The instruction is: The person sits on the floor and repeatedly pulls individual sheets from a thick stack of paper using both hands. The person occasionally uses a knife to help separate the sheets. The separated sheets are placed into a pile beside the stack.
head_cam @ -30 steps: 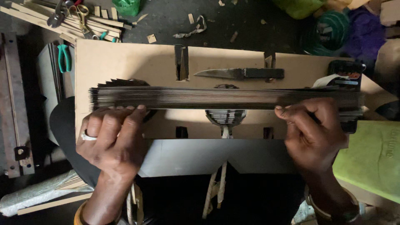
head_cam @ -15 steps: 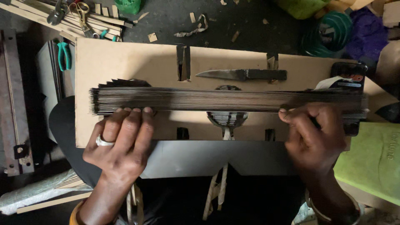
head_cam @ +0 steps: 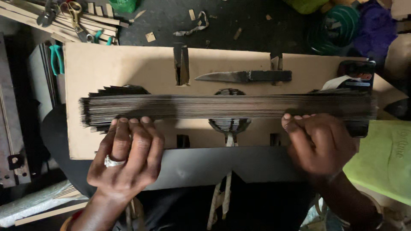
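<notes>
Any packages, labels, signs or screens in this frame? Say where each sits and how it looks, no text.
Black box: far right of the board, past the strip bundle's end; dark, with a small red and white label.
Green sheet: right edge, beside the right hand; flat, yellow-green, faint print.
Clear wrapped bundle: bottom left, near the left hand; whitish plastic.
No signs or screens.

Left hand (head_cam: pixel 126 160) and right hand (head_cam: pixel 319 143) lie palm-down, fingers extended forward.

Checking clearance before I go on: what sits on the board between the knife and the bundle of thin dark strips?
In the head view, only bare board lies between the knife and the bundle of strips. Both hands, left hand and right hand, rest on the bundle's near edge.
</notes>
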